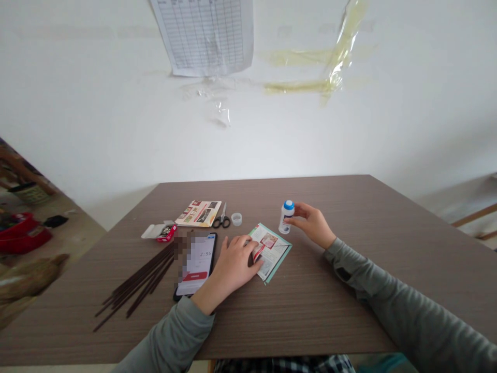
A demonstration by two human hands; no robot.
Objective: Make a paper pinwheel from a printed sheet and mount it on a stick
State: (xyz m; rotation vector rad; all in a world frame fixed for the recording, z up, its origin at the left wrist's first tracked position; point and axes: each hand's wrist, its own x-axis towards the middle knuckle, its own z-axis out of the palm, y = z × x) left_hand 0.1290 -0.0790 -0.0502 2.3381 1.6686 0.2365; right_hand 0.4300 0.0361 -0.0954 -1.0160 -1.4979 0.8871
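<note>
My left hand [236, 261] lies palm down with its fingers spread, its fingertips and thumb on the left edge of a folded printed paper [276, 253]. The paper rests on the table in a rough diamond shape with a pale green border. Just beyond its right corner, a small white bottle with a blue cap [286, 217] stands upright on the table. My right hand [314, 225] has its thumb and forefinger closed on the bottle's right side. Its other fingers are partly hidden behind.
Left of my left hand lie a phone [196, 264] showing a timer and several thin dark sticks [135, 282]. Farther back are an open red-and-white box [165, 232], a stack of printed papers [200, 213], scissors [222, 220] and a small clear cap [236, 219]. A white wall [248, 150] borders the table.
</note>
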